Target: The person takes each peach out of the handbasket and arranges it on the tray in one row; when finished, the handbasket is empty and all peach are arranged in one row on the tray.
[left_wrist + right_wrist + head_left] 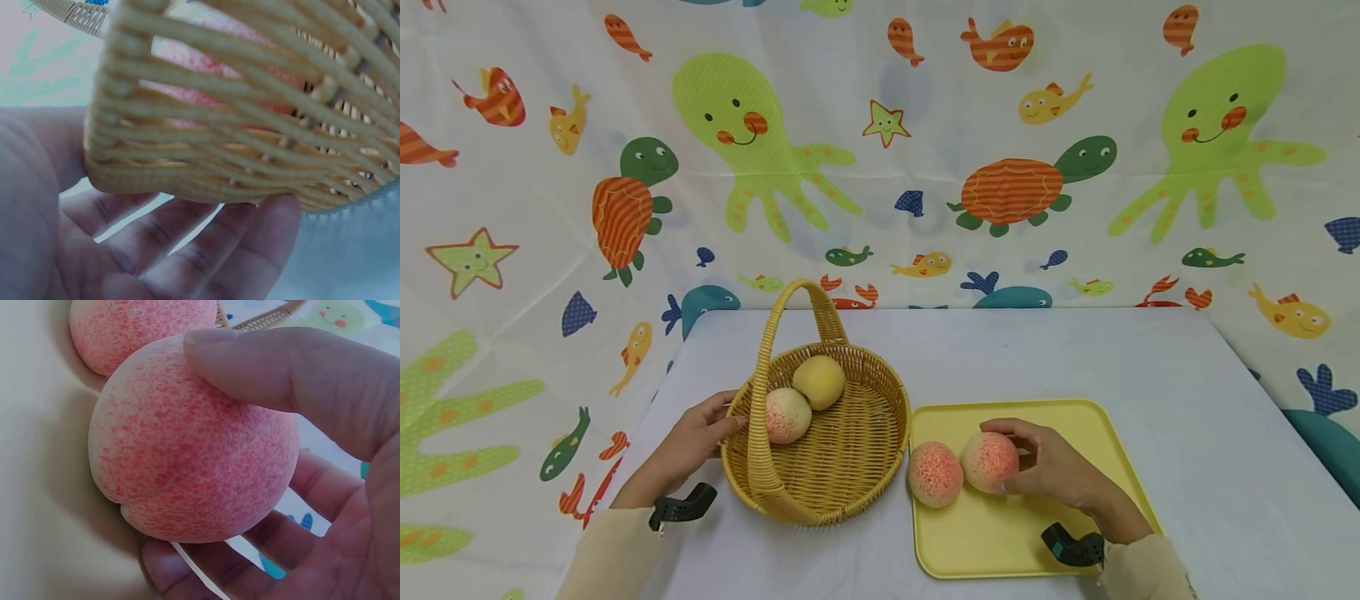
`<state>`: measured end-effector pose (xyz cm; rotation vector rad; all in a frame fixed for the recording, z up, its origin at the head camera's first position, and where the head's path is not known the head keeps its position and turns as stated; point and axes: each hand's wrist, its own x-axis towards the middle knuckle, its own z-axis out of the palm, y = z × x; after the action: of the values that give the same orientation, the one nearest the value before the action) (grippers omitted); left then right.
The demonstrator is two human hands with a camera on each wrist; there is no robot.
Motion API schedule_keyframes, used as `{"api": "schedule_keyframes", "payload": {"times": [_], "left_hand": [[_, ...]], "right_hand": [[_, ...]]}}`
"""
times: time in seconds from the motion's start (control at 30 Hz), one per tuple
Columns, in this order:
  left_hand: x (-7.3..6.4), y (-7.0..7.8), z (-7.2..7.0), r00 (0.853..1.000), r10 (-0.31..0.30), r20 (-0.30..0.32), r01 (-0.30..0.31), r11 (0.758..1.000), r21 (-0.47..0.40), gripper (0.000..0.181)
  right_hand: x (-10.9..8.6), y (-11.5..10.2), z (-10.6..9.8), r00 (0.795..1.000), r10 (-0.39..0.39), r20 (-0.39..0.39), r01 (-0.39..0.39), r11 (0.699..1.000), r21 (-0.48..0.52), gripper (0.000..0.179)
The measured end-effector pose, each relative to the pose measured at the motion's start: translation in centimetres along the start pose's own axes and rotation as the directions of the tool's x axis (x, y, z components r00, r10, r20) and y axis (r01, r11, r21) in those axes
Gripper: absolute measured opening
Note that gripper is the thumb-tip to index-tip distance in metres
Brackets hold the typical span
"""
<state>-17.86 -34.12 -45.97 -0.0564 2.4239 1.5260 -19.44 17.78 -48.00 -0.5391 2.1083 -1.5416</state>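
Right fingers curled round peach; left fingers gripping basket.

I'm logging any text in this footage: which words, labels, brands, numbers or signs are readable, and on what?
None readable.
The basket, tray and fruit show no lettering.
The backdrop cloth shows cartoon pictures, no words.
Any marking on the wrist cameras is too small to read.

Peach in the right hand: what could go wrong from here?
Lifting the held peach could nudge the other peach close beside it, perhaps rolling it across the tray. The right hand grips rounded sides, so slipping is possible. Moving toward the basket, it might bump the raised handle.
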Motion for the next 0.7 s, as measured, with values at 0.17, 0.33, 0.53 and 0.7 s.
{"api": "schedule_keyframes", "payload": {"times": [0.17, 0.33, 0.53, 0.7], "left_hand": [[0.08, -0.03, -0.01, 1.000, -0.007, 0.000, 0.007, 1.000, -0.007, 0.055], [0.06, 0.05, 0.04, 1.000, -0.002, 0.004, 0.002, 1.000, -0.013, 0.055], [-0.07, 0.10, 0.08, 1.000, 0.004, -0.001, -0.004, 1.000, -0.004, 0.055], [-0.09, 0.15, 0.08, 1.000, 0.001, 0.001, -0.001, 1.000, -0.007, 0.056]], "right_hand": [[-0.07, -0.10, -0.02, 1.000, 0.007, 0.000, -0.007, 1.000, 0.016, 0.075], [-0.22, -0.06, -0.20, 1.000, 0.008, 0.001, -0.008, 1.000, 0.018, 0.074], [-0.19, -0.13, -0.19, 1.000, 0.012, 0.000, -0.012, 1.000, 0.006, 0.075], [-0.24, -0.23, -0.24, 1.000, 0.010, 0.000, -0.010, 1.000, -0.004, 0.075]]}}
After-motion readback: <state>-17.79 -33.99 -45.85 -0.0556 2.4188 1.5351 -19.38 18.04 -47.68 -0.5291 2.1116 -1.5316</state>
